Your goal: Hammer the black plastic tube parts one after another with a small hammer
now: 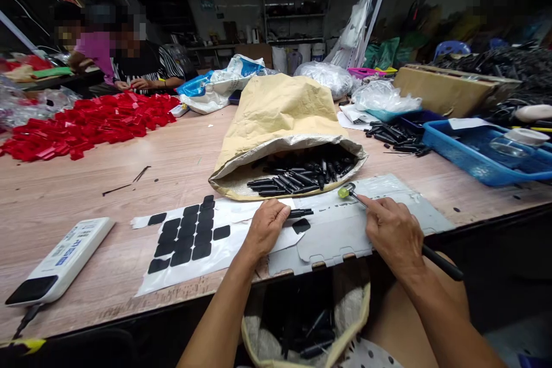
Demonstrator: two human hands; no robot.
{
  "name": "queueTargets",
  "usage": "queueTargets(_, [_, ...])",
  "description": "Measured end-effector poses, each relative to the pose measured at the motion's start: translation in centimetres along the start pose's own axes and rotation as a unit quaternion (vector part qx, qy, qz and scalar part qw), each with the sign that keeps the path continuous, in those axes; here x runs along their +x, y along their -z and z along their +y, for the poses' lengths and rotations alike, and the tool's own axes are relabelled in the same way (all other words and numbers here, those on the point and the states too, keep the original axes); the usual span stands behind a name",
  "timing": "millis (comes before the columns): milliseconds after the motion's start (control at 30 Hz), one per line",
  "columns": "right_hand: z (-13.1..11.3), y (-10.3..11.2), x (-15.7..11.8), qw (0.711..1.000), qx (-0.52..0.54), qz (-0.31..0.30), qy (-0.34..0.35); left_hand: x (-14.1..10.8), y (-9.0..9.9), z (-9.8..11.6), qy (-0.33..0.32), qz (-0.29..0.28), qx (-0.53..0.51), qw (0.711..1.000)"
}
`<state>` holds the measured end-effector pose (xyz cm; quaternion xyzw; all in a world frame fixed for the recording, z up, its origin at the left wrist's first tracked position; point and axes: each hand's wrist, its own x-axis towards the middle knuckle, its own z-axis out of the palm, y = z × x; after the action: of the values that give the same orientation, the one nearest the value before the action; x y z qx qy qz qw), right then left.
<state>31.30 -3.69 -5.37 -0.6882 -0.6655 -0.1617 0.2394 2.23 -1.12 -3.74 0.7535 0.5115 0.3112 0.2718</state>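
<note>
My left hand (268, 226) is closed around a small black pen-like plastic part (301, 213), whose end sticks out to the right over a grey board (336, 247). My right hand (394, 233) grips a small hammer (442, 263) by its black handle, with its yellow-green head (345, 190) above the board to the right of the black part. Just beyond both hands lies an open paper sack (280, 109) with many similar black parts (297, 178) in its mouth. Left of my left hand, white sheets (233, 215) carry rows of rounded black squares (185, 236).
A white power bank (60, 261) with a cable lies at left. Red plastic pieces (92, 123) are heaped farther back, near a co-worker (146, 69). A blue tray (487, 152) stands at right. Another open sack (360, 305) with black parts is below the table edge.
</note>
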Motion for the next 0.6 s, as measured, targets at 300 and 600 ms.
queueTargets(300, [-0.7, -1.1, -0.4, 1.000, -0.008, 0.021, -0.012, -0.1, 0.1, 0.6, -0.006, -0.011, 0.030, 0.999])
queueTargets(600, [-0.4, 0.8, -0.4, 1.000, 0.019, 0.000, 0.009, -10.2, -1.3, 6.1, 0.008, -0.155, -0.018, 0.988])
